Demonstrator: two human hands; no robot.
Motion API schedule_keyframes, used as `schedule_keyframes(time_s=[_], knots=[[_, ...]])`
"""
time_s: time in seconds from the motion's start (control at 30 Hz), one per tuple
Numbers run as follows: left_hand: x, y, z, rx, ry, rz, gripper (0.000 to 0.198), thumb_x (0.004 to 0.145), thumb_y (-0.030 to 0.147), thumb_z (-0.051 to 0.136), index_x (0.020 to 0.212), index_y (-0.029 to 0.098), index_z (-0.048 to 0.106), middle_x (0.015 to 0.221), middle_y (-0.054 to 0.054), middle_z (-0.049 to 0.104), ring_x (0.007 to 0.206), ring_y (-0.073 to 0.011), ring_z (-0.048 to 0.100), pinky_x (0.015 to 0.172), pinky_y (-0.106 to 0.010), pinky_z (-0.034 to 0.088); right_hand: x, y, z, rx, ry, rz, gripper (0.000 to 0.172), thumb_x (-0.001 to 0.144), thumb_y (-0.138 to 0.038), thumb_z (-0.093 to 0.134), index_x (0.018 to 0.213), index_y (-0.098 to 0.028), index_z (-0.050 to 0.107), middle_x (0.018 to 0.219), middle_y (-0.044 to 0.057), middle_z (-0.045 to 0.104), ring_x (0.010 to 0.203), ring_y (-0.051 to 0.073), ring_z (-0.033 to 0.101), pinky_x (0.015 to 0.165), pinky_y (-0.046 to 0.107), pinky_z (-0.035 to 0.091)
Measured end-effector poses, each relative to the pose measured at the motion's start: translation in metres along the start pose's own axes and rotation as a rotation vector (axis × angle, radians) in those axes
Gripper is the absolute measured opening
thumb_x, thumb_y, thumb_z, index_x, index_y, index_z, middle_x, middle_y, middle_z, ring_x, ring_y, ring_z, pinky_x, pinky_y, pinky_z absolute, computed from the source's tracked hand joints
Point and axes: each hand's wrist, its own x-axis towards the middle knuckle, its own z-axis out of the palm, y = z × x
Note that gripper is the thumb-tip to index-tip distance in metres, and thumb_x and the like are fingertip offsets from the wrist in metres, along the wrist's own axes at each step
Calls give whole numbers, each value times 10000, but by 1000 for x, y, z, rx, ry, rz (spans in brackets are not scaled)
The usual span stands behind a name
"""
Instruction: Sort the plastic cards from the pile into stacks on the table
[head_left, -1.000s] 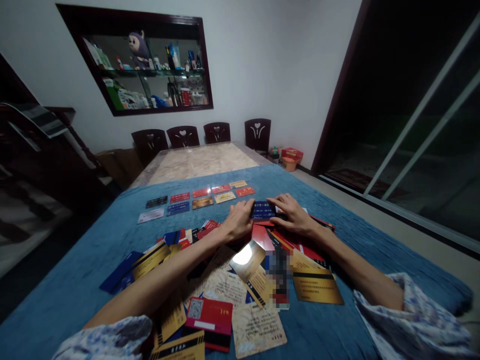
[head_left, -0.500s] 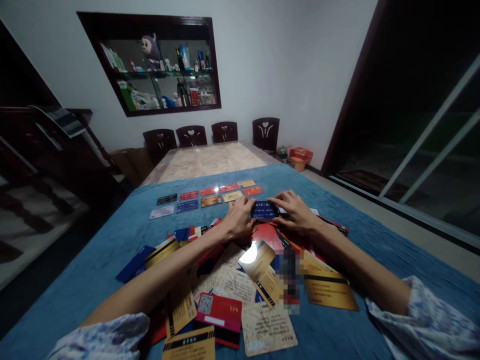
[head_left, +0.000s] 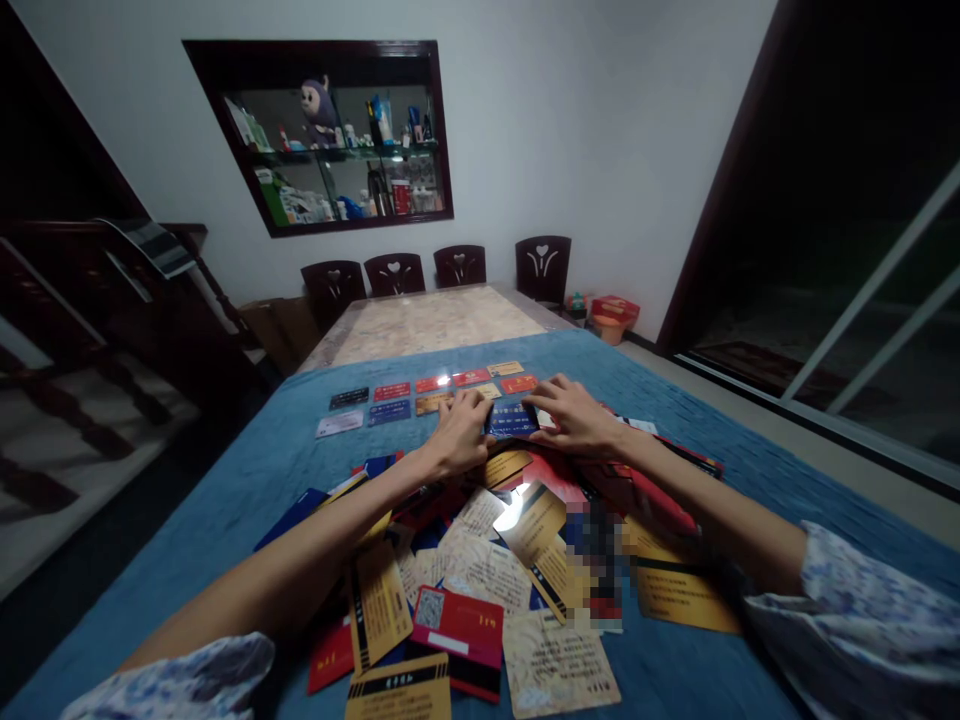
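Note:
Between my two hands is a dark blue card with light printing, held by its short sides just above the pile. My left hand grips its left edge, fingers bent. On the right edge, my right hand pinches it with thumb and fingers. Below and around my forearms spreads a heap of overlapping cards, among them a gold card, a red card with a QR code and a cream card. Beyond my hands, several cards lie in two rows, including a black card and a blue card.
A blue cloth covers the near part of the table; its far marble-patterned top is bare. Dark chairs stand behind it. A wall niche holds a plush toy and bottles. Wooden railings are at the left.
The blue card and both hands have shifted slightly left and nearer the rows relative to the table. The view has turned a little, so the room appears further right. Both hands still hold the card.

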Motion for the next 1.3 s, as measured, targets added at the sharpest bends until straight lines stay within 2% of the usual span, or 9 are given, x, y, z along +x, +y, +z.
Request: schedule_keyframes(time_s=[0.27, 0.6, 0.73, 0.9, 1.13, 1.3], knots=[[-11, -28, -7, 52, -16, -41, 393, 767, 162, 639, 1158, 186, 610, 1226, -135, 557, 1171, -324, 468, 979, -521, 378, 35, -15, 8, 35, -85, -11, 507, 789, -424, 759, 1250, -233, 669, 1204, 153, 626, 1111, 334, 475, 824, 432, 438], [-26, -53, -19, 143, -80, -128, 552, 785, 162, 645, 1324, 222, 544, 1300, -126, 544, 1220, -323, 439, 980, -499, 360, 71, -41, 13, 15, -243, 16, 533, 827, -455, 712, 1291, -202, 646, 1275, 159, 592, 1194, 349, 441, 923, 478, 408], [-30, -66, -21, 165, -87, -146, 570, 791, 151, 631, 1342, 256, 536, 1292, -104, 543, 1224, -317, 438, 980, -488, 358, 83, -51, 14, 9, -267, 15, 515, 838, -439, 700, 1291, -200, 639, 1291, 161, 583, 1231, 361, 412, 923, 471, 408], [-35, -81, -26, 203, -108, -192, 507, 806, 191, 626, 1309, 229, 564, 1308, -119, 543, 1247, -322, 424, 989, -500, 349, 102, -63, 19, 12, -289, 18, 495, 846, -452, 692, 1284, -224, 646, 1281, 146, 587, 1219, 345, 422, 915, 444, 405], [-43, -107, -31, 246, -116, -260, 479, 808, 235, 626, 1285, 244, 586, 1311, -115, 554, 1243, -330, 413, 986, -501, 340, 132, -77, 31, -9, -323, -12, 477, 831, -406, 714, 1265, -218, 658, 1282, 145, 584, 1204, 336, 432, 918, 420, 396], [-47, -125, -33, 267, -124, -298, 495, 811, 234, 612, 1305, 233, 579, 1324, -124, 550, 1225, -339, 421, 971, -520, 348, 150, -85, 40, 6, -342, -17, 503, 845, -442, 695, 1302, -237, 642, 1305, 147, 578, 1215, 350, 419, 907, 424, 401]])
